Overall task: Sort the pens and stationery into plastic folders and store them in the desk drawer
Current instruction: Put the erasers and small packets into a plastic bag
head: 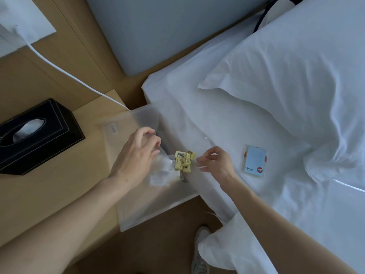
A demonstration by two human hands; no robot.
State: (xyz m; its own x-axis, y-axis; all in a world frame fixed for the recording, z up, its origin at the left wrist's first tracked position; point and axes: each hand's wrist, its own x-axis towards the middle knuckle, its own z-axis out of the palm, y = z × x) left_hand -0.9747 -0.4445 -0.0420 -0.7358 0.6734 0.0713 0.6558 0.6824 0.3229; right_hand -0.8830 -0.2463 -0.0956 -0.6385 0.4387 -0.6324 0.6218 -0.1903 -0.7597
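A frosted translucent plastic folder (150, 202) lies across the wooden bedside table's edge and the gap to the bed. My left hand (136, 157) pinches the folder's upper flap near its open mouth. Several small yellow erasers (184, 161) sit in a loose cluster at the folder's opening, beside white paper pieces (161, 175) seen through the plastic. My right hand (215, 161) hovers just right of the erasers with relaxed fingers, holding nothing. A blue pack of sticky notes (254, 161) lies on the white bed sheet further right.
A black leather tissue box (37, 135) stands on the bedside table (49, 194) at left. A white cable (75, 78) runs from upper left toward the folder. A white pillow (286, 76) fills the upper right. My shoe (199, 252) shows on the floor below.
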